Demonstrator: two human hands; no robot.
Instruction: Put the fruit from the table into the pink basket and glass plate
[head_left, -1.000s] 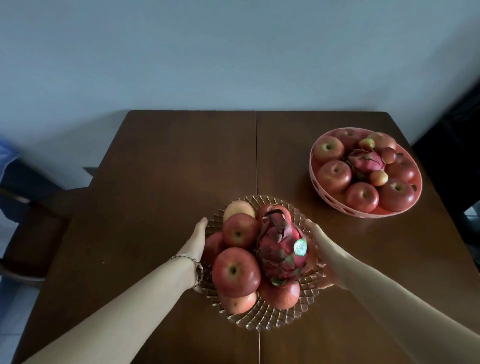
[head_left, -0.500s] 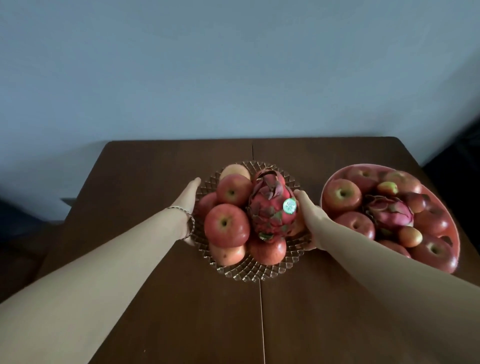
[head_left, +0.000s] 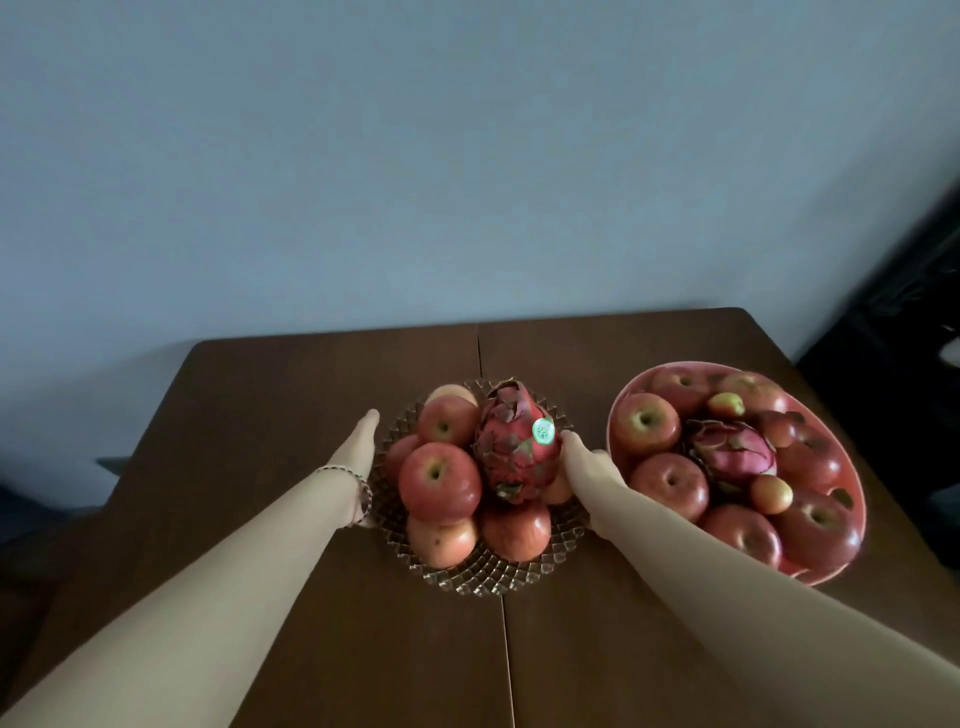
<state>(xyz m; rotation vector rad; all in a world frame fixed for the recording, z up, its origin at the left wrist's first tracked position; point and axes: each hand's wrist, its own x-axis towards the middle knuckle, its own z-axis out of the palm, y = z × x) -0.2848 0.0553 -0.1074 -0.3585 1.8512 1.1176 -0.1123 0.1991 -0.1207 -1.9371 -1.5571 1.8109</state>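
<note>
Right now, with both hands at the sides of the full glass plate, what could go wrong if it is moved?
The dragon fruit sits on top of the piled apples; tilting the glass plate may roll it onto the table.
The right hand lies in the narrow gap beside the pink basket and could bump its rim.
The left hand lies against the plate's edge with straight fingers, so a lift might slip.

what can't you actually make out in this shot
Head view:
- Fingers of the right hand: hidden behind the dragon fruit.
- Middle of the glass plate: covered by apples.
- Near rim of the pink basket: behind the right forearm.
- Dark object: cut off by the right edge.
</note>
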